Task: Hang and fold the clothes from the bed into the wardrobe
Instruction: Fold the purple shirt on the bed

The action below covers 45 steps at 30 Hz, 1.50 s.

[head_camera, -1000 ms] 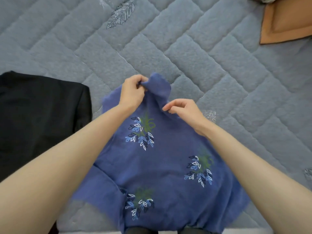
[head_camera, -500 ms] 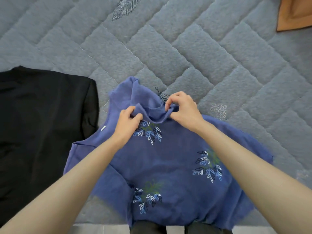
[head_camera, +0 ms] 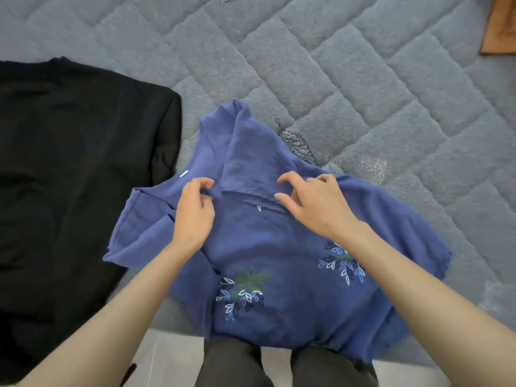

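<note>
A blue top [head_camera: 279, 263] with embroidered leaf sprigs lies spread at the near edge of the bed, its hem hanging over the edge. Its upper part is folded down into a flap [head_camera: 251, 163] across the chest. My left hand [head_camera: 195, 210] pinches the flap's left end between thumb and curled fingers. Just above the flap's right end, my right hand [head_camera: 315, 202] hovers with fingers spread and loosely curled, holding nothing. A black garment [head_camera: 78, 177] lies flat on the bed to the left.
The grey quilted bedspread [head_camera: 335, 79] stretches beyond the clothes. An orange-brown cushion corner [head_camera: 499, 29] shows at the top right. My dark trouser legs [head_camera: 279, 364] and a pale floor [head_camera: 167, 356] are at the bottom.
Both hands drew the blue flap down toward me and laid it across the chest. My right hand has let go of it and spread its fingers. The camera tilted nearer.
</note>
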Motion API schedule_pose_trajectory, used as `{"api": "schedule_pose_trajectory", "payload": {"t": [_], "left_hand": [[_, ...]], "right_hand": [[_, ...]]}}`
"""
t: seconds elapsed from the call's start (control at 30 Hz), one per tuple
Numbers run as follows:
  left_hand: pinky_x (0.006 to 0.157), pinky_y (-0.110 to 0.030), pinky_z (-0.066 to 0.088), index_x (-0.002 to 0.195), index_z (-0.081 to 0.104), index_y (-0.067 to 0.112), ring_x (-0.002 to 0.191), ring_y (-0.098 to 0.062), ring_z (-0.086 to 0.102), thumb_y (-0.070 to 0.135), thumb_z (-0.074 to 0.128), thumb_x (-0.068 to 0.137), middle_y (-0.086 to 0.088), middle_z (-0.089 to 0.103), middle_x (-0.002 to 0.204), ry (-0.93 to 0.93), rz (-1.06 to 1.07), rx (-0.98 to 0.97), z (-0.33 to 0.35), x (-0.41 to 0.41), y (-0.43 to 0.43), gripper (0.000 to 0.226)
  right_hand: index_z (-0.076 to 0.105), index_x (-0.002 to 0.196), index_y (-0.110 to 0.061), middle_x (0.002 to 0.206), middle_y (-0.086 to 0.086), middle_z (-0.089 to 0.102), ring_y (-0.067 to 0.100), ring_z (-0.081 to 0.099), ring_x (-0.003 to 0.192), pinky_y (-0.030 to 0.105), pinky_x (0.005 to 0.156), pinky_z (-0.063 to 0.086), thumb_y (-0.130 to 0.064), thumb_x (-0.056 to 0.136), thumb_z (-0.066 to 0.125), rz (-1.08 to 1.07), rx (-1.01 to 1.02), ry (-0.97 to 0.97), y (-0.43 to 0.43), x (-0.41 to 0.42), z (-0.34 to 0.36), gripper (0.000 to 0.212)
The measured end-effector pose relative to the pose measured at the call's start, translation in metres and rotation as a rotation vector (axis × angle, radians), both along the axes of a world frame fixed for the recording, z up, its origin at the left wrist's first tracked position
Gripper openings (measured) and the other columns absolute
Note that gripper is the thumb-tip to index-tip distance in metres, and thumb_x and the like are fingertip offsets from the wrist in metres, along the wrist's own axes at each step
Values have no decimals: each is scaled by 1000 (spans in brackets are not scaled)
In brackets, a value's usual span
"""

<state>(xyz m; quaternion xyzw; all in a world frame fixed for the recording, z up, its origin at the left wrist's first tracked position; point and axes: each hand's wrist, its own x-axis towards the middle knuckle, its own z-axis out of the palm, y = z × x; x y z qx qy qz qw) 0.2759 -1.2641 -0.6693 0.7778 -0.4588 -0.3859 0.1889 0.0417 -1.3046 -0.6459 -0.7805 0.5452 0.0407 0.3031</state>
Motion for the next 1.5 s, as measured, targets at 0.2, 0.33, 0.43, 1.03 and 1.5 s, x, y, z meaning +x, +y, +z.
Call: {"api": "schedule_pose_trajectory", "payload": {"t": [0.2,0.33,0.43,1.03,1.5], "left_hand": [[101,-25,26,140,36,10,126,-24,32,15,58,90,-9,40,140,-242,177,-151,11,32,52,55],[113,-43,15,150,21,15,141,-32,18,45,76,74,-10,16,158,-370,172,22,4,63,70,99],[106,-51,22,151,17,16,133,-34,22,29,82,66,-5,21,155,-427,153,106,-2,79,72,107],[64,-37,40,146,28,26,82,-38,63,11,56,77,-15,67,88,-612,-193,112,22,44,108,75],[58,-29,33,144,22,50,100,-18,52,43,50,84,5,40,101,-340,-414,351,-6,-88,237,66]], "right_hand": [[46,132,-20,131,-1,49,26,57,96,42,78,48,-13,95,51,35,32,-158,-32,46,6,38],[33,143,-23,153,-1,23,27,57,82,41,69,49,-2,88,52,173,65,-112,-61,92,-9,62],[15,152,-27,161,4,2,25,51,69,31,56,39,7,81,49,239,70,-48,-80,116,-19,86],[50,101,-6,102,13,57,39,58,80,36,59,35,-8,84,47,203,-262,150,-48,80,-15,17],[49,116,-10,118,16,53,38,59,104,35,69,34,-16,87,51,242,-46,665,66,-78,-14,30]]}}
